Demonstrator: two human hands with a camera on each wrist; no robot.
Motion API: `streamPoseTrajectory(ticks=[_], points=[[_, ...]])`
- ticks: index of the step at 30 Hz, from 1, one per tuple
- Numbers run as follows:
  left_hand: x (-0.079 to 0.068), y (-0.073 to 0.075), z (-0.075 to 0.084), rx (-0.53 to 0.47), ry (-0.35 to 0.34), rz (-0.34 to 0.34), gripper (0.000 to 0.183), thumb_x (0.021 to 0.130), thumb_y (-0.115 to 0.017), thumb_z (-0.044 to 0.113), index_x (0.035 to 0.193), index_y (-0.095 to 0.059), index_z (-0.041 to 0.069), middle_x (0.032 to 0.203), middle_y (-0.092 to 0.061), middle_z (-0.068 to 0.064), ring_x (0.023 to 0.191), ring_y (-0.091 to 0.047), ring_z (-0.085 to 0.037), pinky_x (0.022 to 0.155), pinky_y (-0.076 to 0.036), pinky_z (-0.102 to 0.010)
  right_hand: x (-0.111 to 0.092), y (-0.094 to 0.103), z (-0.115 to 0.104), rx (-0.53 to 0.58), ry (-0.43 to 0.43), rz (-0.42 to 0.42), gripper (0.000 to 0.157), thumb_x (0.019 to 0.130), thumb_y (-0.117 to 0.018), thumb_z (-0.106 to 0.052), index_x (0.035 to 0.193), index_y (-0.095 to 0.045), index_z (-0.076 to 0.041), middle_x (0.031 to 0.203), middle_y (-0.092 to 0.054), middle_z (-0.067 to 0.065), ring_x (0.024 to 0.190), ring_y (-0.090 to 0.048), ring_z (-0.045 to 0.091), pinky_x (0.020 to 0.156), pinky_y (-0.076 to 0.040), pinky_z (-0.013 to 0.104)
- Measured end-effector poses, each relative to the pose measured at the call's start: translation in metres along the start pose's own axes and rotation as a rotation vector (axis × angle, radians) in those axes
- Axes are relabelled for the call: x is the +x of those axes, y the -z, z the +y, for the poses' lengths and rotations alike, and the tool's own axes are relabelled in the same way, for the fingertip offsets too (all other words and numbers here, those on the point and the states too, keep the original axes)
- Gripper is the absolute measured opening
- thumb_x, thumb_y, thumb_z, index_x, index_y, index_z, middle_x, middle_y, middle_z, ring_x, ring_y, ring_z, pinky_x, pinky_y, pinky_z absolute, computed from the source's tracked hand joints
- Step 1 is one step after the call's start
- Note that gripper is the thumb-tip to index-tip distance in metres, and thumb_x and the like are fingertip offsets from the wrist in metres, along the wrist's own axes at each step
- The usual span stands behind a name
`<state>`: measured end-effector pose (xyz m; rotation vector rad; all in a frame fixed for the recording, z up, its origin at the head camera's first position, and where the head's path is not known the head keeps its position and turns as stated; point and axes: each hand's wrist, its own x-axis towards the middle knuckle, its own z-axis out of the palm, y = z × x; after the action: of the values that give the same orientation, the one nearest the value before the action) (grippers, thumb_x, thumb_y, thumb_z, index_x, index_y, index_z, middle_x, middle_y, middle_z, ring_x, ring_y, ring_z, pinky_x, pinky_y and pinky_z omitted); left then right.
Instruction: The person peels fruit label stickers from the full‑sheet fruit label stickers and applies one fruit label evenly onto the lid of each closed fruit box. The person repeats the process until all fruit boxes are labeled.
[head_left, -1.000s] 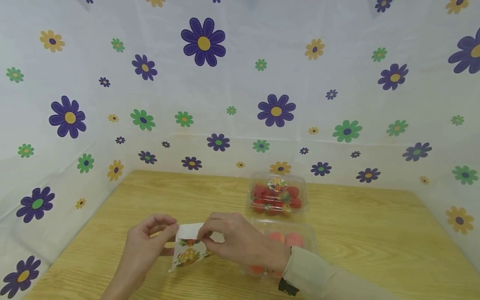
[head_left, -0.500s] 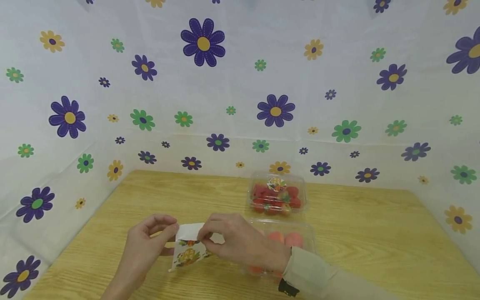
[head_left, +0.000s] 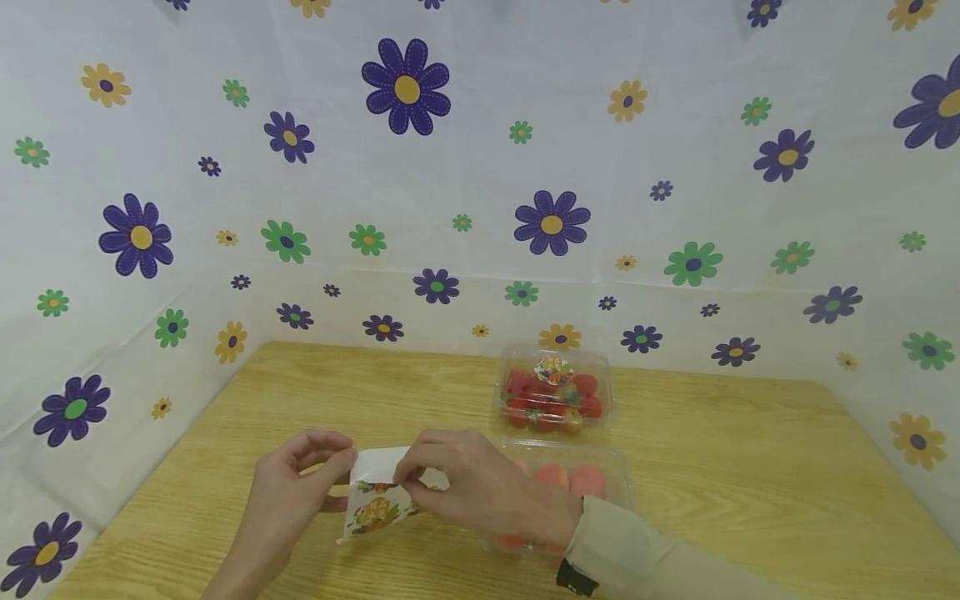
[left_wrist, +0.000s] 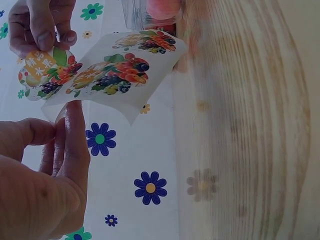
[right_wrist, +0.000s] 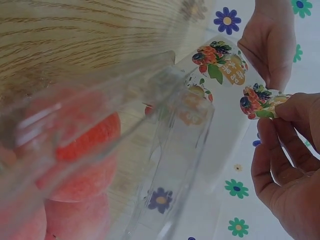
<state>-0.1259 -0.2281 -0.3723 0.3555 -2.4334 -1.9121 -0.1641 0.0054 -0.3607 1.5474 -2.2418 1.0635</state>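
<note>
Left of the clear plastic box of peaches (head_left: 525,454), the white paper sheet of fruit stickers (head_left: 378,465) slants down toward the person, printed face up; partly covered, its long axis is unclear. The left hand (head_left: 288,492) pinches its upper-left corner. The right hand's (head_left: 472,479) grip pinches a red-orange, green and dark-purple fruit sticker (left_wrist: 52,72). The sheet curls, bearing colourful fruit clusters.

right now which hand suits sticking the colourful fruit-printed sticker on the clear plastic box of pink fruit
Likely the right hand: it pinches the sticker and lies nearer the box; the left hand holds the white sticker sheet.
</note>
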Motion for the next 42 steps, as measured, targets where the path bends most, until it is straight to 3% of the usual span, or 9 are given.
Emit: streamPoseTrajectory(ticks=[8,19,27,42], points=[[0.0019,0.0003,-0.0004,-0.002,0.018,0.002,0.021,0.100,-0.067,0.019,0.116,-0.066,0.006,0.105,-0.072,0.000,0.087,-0.073,-0.014,0.072,-0.065,-0.034,0.0005,0.0005,0.0001,-0.027,-0.012,-0.014,0.005,0.092,-0.074,-0.005,0.095,-0.076,-0.009,0.095,-0.075,-0.001,0.081,-0.063,0.001,0.073,-0.045,0.002],[0.0035,0.0008,-0.0020,-0.006,0.029,0.000,0.020,0.100,-0.067,0.019,0.115,-0.066,0.007,0.105,-0.072,0.001,0.088,-0.074,-0.014,0.072,-0.064,-0.034,-0.0006,-0.0018,0.0001,0.012,-0.016,0.012,0.007,0.090,-0.074,-0.001,0.093,-0.076,-0.007,0.093,-0.075,0.002,0.078,-0.065,0.008,0.072,-0.043,0.002],[0.0049,0.0007,-0.0023,0.001,0.028,0.000,0.021,0.100,-0.067,0.020,0.116,-0.065,0.006,0.107,-0.072,0.000,0.088,-0.074,-0.014,0.072,-0.065,-0.034,-0.0009,-0.0018,0.0014,-0.048,0.011,0.010,0.005,0.091,-0.075,-0.004,0.094,-0.076,-0.008,0.093,-0.075,-0.001,0.077,-0.065,0.005,0.070,-0.044,0.001],[0.0058,0.0004,-0.0010,0.005,0.028,0.005,0.023,0.100,-0.067,0.020,0.117,-0.065,0.005,0.108,-0.072,0.000,0.088,-0.074,-0.013,0.073,-0.065,-0.034,-0.0024,-0.0006,-0.0018,0.032,-0.031,0.012,0.007,0.091,-0.073,-0.001,0.093,-0.076,-0.006,0.093,-0.076,0.003,0.080,-0.066,0.006,0.073,-0.045,0.003]])
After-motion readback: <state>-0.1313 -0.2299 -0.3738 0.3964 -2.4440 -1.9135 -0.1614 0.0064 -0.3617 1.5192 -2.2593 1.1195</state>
